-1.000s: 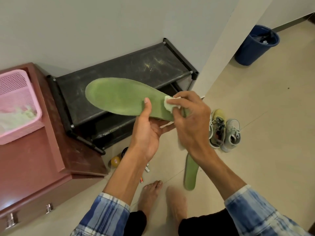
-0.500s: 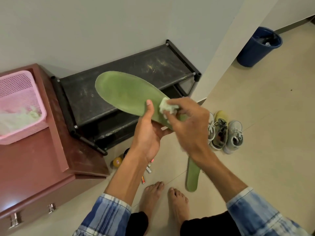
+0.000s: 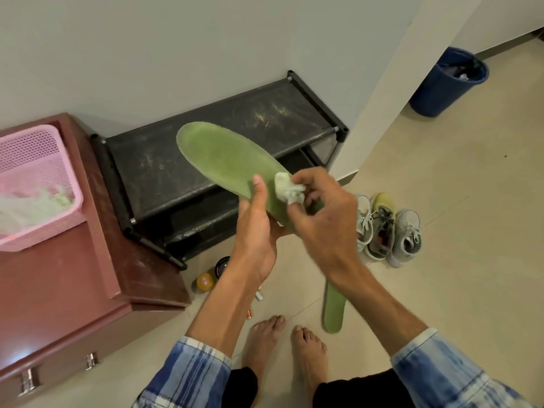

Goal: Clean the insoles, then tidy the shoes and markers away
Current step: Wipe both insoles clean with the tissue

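Head view, editor to photographer: who holds what in this one?

Photographer: A barefoot person standing by a black shoe rack [image 3: 176, 172] cleans a green insole [image 3: 223, 163]. The left hand [image 3: 256, 234] grips it near the heel, thumb laid along the top face and fingers curled beneath, with the toe end raised over the rack. The right hand [image 3: 323, 225] pinches a crumpled pale wipe [image 3: 287, 189] between thumb and fingertips, the other fingers loosely bent, and holds it against the insole's heel half.

Editor: And the rest of the job?

Photographer: A second insole [image 3: 334, 310] lies on the tiles beside the person's right foot, partly hidden by the right forearm. The sneakers [image 3: 382, 231] stand together just beyond it, near the rack's end. Small items that may be markers [image 3: 259, 295] lie on the floor under the left forearm, too small to be sure of. By my reading, cleaning is under way and tidying has not begun.

Editor: Advice for the wiping?

Photographer: Judging from the frame, long strokes from heel to toe would serve best. The left hand should grip firmly so the thin insole does not flex away, and the wipe should be turned to a fresh face as it soils, with the edges not forgotten
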